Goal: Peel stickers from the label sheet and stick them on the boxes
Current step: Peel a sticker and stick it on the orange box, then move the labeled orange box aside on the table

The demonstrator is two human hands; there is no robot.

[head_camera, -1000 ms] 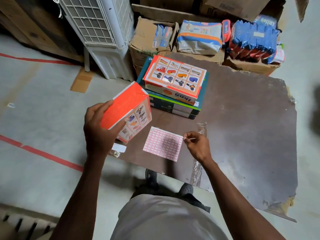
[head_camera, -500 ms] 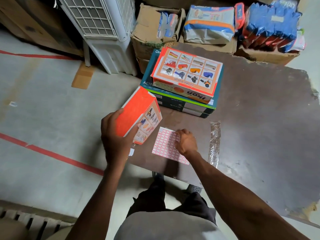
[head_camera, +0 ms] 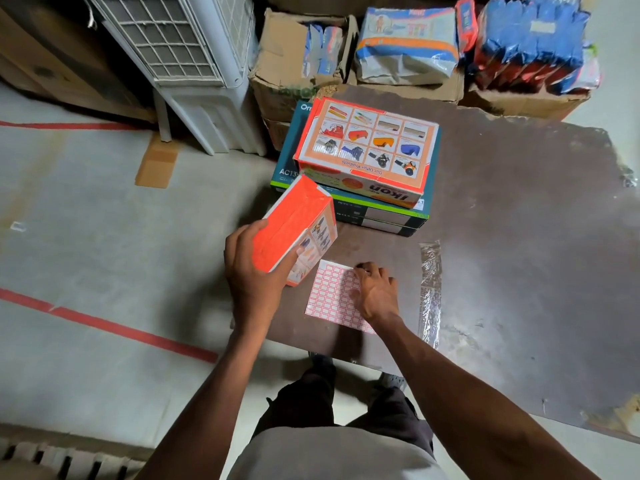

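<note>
1. The label sheet (head_camera: pixel 330 294) lies flat near the front edge of the brown table (head_camera: pixel 519 271); it is white, with rows of small red-bordered stickers.
2. The right hand (head_camera: pixel 375 292) rests on the sheet's right part, fingers curled down with the tips bunched at its upper right edge (whether they pinch a sticker is too small to tell).
3. The left hand (head_camera: pixel 252 271) grips an orange box (head_camera: pixel 294 230), thumb on the picture-printed face and fingers wrapped round the orange side, holding it tilted just above the table's left corner, beside the sheet.
4. Behind it, a second orange box (head_camera: pixel 367 150) with product pictures on top lies on a stack of dark teal boxes (head_camera: pixel 349 209).
5. A strip of clear plastic film (head_camera: pixel 431 292) lies on the table just right of the sheet.
6. Beyond the table stand cardboard cartons (head_camera: pixel 277 81) with blue and white packets (head_camera: pixel 405 43), and a white air cooler (head_camera: pixel 194 64) on the grey floor (head_camera: pixel 104 237) with red tape lines (head_camera: pixel 121 327).
</note>
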